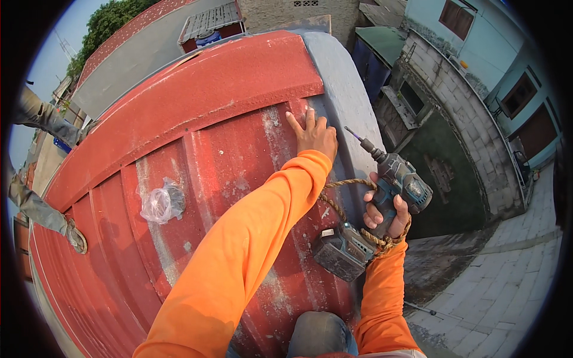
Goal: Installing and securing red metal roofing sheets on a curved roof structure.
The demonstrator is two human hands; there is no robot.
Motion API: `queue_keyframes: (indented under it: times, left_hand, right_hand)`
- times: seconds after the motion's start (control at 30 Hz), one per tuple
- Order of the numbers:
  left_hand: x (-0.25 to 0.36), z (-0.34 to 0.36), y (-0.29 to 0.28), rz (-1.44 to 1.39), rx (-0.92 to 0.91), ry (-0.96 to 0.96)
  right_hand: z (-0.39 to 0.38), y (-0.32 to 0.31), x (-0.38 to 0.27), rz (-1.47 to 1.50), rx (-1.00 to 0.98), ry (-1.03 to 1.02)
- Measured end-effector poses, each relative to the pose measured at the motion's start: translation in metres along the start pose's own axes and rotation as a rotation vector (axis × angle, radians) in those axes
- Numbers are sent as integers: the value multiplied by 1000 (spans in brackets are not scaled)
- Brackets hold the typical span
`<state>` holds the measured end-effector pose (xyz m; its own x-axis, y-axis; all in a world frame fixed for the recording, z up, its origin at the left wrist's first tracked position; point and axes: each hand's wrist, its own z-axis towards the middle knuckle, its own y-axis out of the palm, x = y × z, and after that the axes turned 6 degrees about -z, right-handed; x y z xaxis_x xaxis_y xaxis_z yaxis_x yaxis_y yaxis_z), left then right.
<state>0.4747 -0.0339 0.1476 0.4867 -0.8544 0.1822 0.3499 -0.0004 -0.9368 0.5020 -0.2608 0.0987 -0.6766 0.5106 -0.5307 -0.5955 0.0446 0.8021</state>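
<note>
My left hand [316, 134] rests on the red metal roof [233, 161] with its fingers spread, beside the lower edge of the red ridge flashing [215, 89]. Wrapped around the grip of a teal and black cordless impact driver [399, 179], my right hand [387, 212] holds it over the roof's right edge. A long bit in its chuck points up and left. Brown rope [334, 200] loops from the driver around my right wrist. To the left, a clear plastic bag [163, 201] lies on the roof; its contents are too blurred to name.
A grey-coated parapet [343, 77] borders the roof on the right, with a drop to a lower yard [441, 179] beyond it. At the far left stand another person's legs [39, 206] on the roof. My knee [322, 334] is at the bottom.
</note>
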Motion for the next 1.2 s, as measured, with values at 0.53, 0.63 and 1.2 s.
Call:
queue_keyframes:
  times: [0.53, 0.63, 1.2]
  left_hand:
    - [-25, -49, -36, -1566, 67, -338]
    - [-39, -39, -32, -1867, -43, -621]
    - [-55, -45, -61, -2141, -198, -822]
  right_hand:
    - [-2, 1, -1, 13, -12, 1]
    - [-1, 1, -1, 24, -26, 2]
    - [-2, 7, 0, -43, -32, 40]
